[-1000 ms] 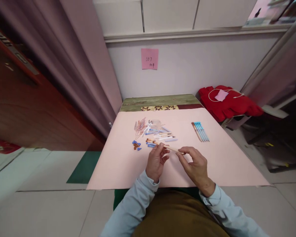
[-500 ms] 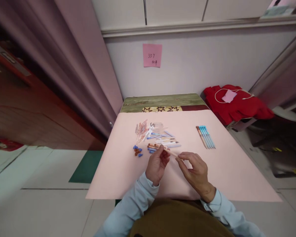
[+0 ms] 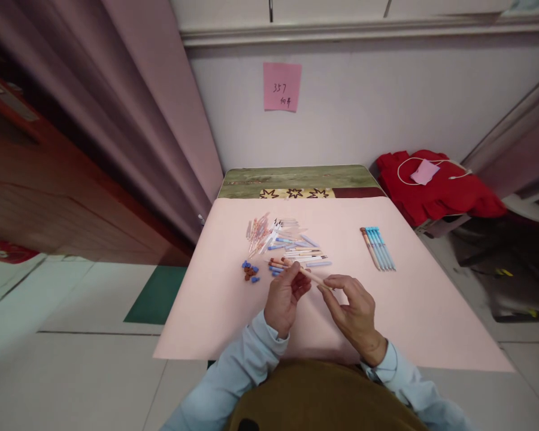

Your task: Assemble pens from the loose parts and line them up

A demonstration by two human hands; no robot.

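Note:
Between my two hands a pale peach pen barrel [image 3: 312, 276] slants over the table. My left hand [image 3: 287, 297] is closed around its upper-left end with thumb and fingers. At the lower-right tip, my right hand [image 3: 353, 308] pinches it between thumb and fingertips; any small part there is too small to make out. Just beyond my left hand lie brown and blue pen parts [image 3: 276, 266], partly hidden by it. Farther back spreads a pile of pen tubes and refills [image 3: 291, 239]. Small blue and brown caps [image 3: 250, 272] sit in a heap to the left.
A row of several pens [image 3: 378, 248], one brown and the others blue, lies at the right. All this rests on a pink sheet [image 3: 215, 311] over the table. Red cloth [image 3: 449, 194] with a white cable is piled beyond the right edge. A curtain [image 3: 161, 108] hangs at left.
The view has shifted slightly. Both hands keep their hold on the pen barrel, with only small finger movement at its right end.

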